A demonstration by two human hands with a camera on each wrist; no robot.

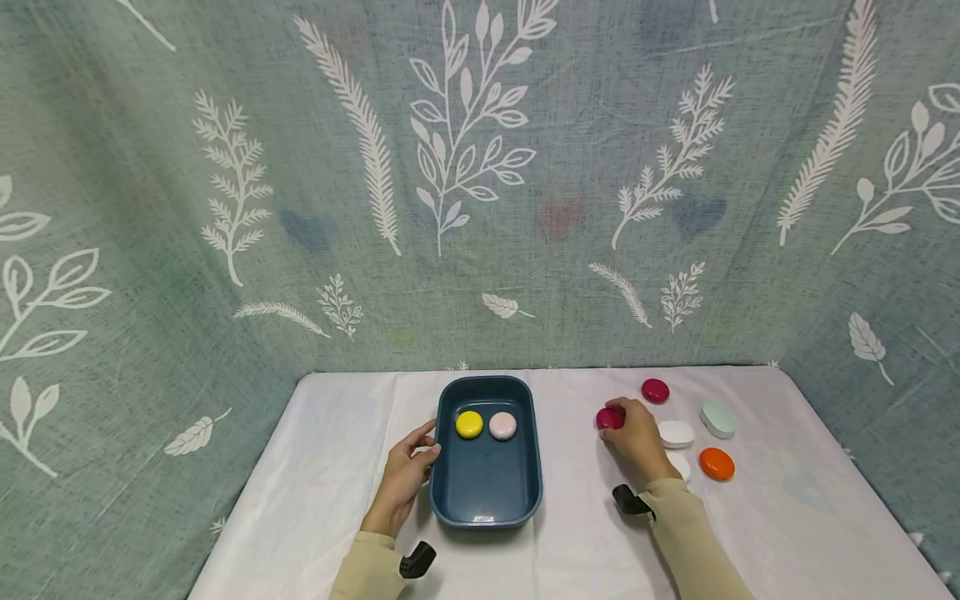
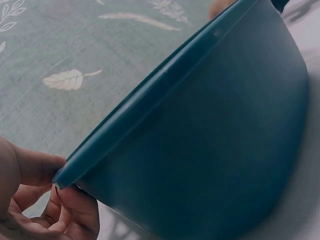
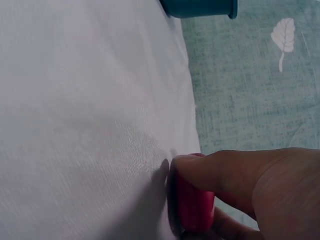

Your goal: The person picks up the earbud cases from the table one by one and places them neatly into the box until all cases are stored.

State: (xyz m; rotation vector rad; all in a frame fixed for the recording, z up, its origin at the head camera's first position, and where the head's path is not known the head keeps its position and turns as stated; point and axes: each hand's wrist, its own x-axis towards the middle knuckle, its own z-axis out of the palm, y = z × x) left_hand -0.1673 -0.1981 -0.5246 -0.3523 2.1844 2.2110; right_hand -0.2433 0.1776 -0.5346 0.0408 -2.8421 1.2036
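The right hand (image 1: 641, 442) pinches a red disc (image 1: 607, 419), well apart to the right of the tray (image 1: 486, 492), whose long axis runs front to back; the left hand (image 1: 403, 483) grips its left side.

No word, number, brand or sign can be read in your three views, whether on the blue tray (image 1: 486, 483), the red disc (image 1: 609, 419) you pinch or the leaf-patterned fabric (image 1: 555, 283); a pale patch (image 1: 483, 518) at the tray's near end is too small to make out.
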